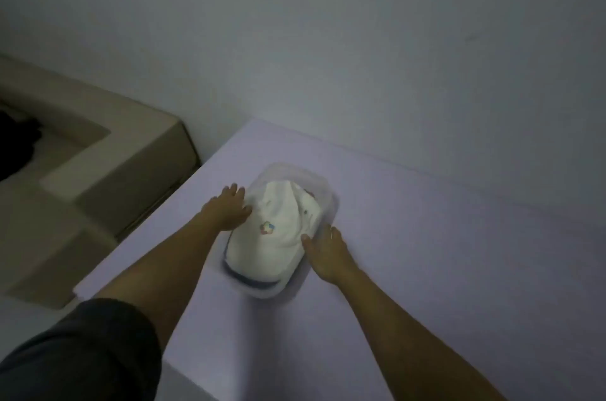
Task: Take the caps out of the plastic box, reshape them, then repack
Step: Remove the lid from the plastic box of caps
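White cap [272, 233] fills clear box [323, 185] on lilac table [426, 220] | head: left hand [226, 208] spread flat on cap side, right hand [324, 253] open at box edge, neither gripping | progress: either start or repack, cannot tell

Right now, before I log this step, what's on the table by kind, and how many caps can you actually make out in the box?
White caps: 1 clearly; a second may lie behind it, blurred
Clear plastic box: 1
Hands: 2, left hand and right hand, flanking the box
Total: 4
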